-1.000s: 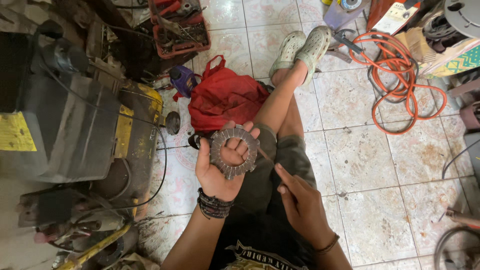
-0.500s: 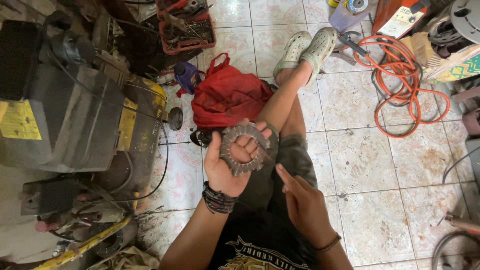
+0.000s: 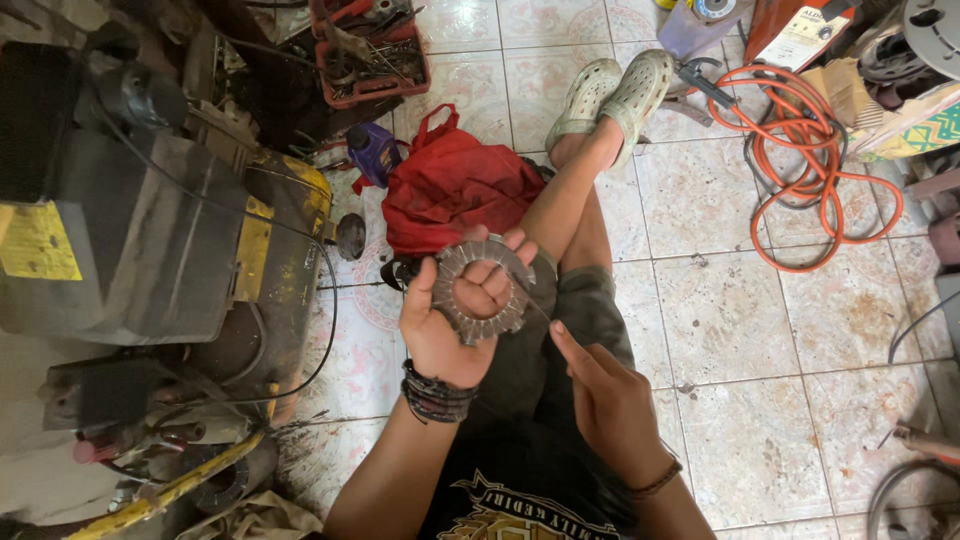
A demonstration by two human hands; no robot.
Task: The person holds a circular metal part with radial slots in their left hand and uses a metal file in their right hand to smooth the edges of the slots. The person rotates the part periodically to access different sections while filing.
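Toothed metal ring (image 3: 483, 291) lies flat in left hand (image 3: 455, 320), fingers curled round its rim, over the lap. Right hand (image 3: 605, 400) at 4 o'clock, grips nothing, forefinger out. Ring looks grimy, unfitted; red bag (image 3: 450, 190) at 12.

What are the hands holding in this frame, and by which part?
The left hand holds a toothed metal ring flat on its palm, fingers curled through the centre opening. The right hand seems to pinch a thin wire; too fine to confirm.
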